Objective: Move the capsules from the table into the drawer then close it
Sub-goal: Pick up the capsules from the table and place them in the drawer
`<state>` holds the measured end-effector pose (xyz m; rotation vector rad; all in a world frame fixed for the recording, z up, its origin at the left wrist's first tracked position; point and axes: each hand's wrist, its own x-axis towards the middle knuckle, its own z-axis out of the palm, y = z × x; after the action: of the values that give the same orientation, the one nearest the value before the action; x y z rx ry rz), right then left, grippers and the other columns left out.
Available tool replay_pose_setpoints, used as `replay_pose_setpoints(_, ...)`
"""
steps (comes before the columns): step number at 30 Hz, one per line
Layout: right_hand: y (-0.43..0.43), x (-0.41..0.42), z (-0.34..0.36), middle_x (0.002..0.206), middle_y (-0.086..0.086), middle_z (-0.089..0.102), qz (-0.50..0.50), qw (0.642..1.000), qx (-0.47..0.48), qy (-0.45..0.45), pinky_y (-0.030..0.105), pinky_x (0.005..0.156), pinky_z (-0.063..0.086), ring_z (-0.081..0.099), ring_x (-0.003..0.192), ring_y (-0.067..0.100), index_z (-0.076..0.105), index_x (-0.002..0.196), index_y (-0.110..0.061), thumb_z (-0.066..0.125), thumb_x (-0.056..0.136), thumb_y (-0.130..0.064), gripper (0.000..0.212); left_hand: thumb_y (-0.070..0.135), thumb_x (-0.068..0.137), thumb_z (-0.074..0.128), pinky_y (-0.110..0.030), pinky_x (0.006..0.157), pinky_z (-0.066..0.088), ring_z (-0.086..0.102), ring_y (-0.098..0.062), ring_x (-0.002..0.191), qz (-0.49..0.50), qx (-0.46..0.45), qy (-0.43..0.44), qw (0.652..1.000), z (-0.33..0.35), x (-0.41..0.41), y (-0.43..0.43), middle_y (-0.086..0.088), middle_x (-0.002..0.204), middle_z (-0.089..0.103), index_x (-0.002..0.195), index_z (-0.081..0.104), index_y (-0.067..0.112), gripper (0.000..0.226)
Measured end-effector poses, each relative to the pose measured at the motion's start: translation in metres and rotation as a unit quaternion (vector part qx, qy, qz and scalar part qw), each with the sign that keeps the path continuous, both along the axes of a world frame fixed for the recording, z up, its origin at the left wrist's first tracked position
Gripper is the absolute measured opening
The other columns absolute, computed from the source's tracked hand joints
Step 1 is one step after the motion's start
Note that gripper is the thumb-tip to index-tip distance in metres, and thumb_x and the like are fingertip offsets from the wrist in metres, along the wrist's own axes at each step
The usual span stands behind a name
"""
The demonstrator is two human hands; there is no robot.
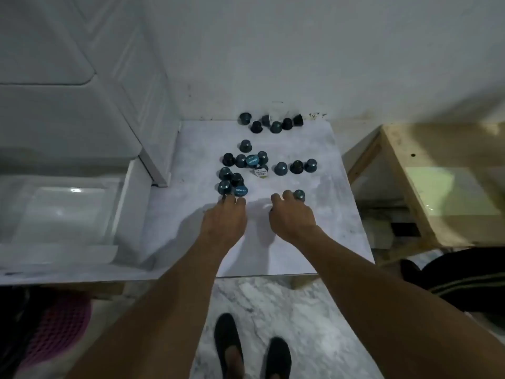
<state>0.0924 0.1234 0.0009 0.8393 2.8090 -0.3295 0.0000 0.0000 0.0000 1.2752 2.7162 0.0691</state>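
Note:
Several dark blue-green capsules point(247, 162) lie scattered on the marble table point(308, 242), some upright and some on their sides. My left hand point(225, 218) reaches to the near edge of the middle cluster, its curled fingertips closing on a dark capsule point(224, 197). My right hand point(292, 217) sits just to the right with its fingers curled down around a lone capsule point(299, 195). A dark bit shows under its thumb. The open translucent drawer point(120, 203) stands at the left of the table.
A white cabinet point(82, 119) rises above the drawer on the left. A wooden stand point(410, 187) holding a pale box is to the right. More capsules point(270, 123) sit by the back wall. My feet point(251, 348) are on the marble floor.

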Motion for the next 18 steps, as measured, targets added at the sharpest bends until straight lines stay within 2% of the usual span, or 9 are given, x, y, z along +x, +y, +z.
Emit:
replay_pose_setpoints(2,0.000,-0.007,-0.008,0.129,0.018,0.044,-0.022,1.000,-0.012,-0.015,0.044,0.080,0.048,0.056,0.106,0.039,0.041,0.131,-0.009,0.043,0.093,-0.017,0.039,0.021,0.094,0.048,-0.039,0.076,0.052,0.056,-0.028,0.106,-0.002,-0.017,-0.009,1.000,-0.012,-0.009,0.004,-0.012,0.118,0.052,0.115,0.052,0.012,0.024)
replay_pose_setpoints(6,-0.001,-0.016,-0.025,0.119,0.018,0.049,-0.031,0.999,-0.018,-0.039,0.044,0.084,0.046,0.055,0.105,0.038,0.046,0.124,-0.005,0.043,0.091,-0.011,0.034,0.016,0.093,0.053,-0.037,0.077,0.053,0.051,-0.029,0.113,-0.027,-0.046,-0.020,0.998,-0.036,-0.015,0.010,-0.014,0.123,0.048,0.116,0.052,0.011,0.024)
replay_pose_setpoints(9,0.000,-0.026,-0.031,0.117,0.019,0.049,-0.042,0.999,-0.018,-0.020,0.041,0.079,0.045,0.053,0.105,0.037,0.049,0.120,-0.003,0.045,0.091,-0.008,0.030,0.011,0.093,0.053,-0.035,0.085,0.050,0.047,-0.029,0.116,-0.050,-0.041,-0.015,0.998,-0.047,-0.023,0.014,-0.016,0.123,0.049,0.119,0.051,0.009,0.026)
replay_pose_setpoints(13,0.001,-0.036,-0.035,0.115,0.020,0.050,-0.046,0.999,-0.019,-0.015,0.036,0.070,0.036,0.056,0.098,0.039,0.051,0.116,-0.002,0.049,0.090,-0.006,0.026,0.019,0.094,0.056,-0.035,0.087,0.046,0.049,-0.029,0.111,-0.063,-0.014,-0.069,0.996,-0.053,-0.036,0.018,-0.015,0.117,0.052,0.115,0.055,0.007,0.024)
replay_pose_setpoints(18,0.002,-0.038,-0.032,0.116,0.020,0.047,-0.091,0.993,-0.071,0.003,0.039,0.072,0.043,0.057,0.096,0.041,0.050,0.118,-0.004,0.052,0.088,-0.003,0.030,0.017,0.090,0.060,-0.034,0.084,0.047,0.052,-0.029,0.102,-0.061,-0.001,-0.136,0.989,-0.048,-0.041,0.020,-0.016,0.115,0.050,0.112,0.057,0.007,0.025)
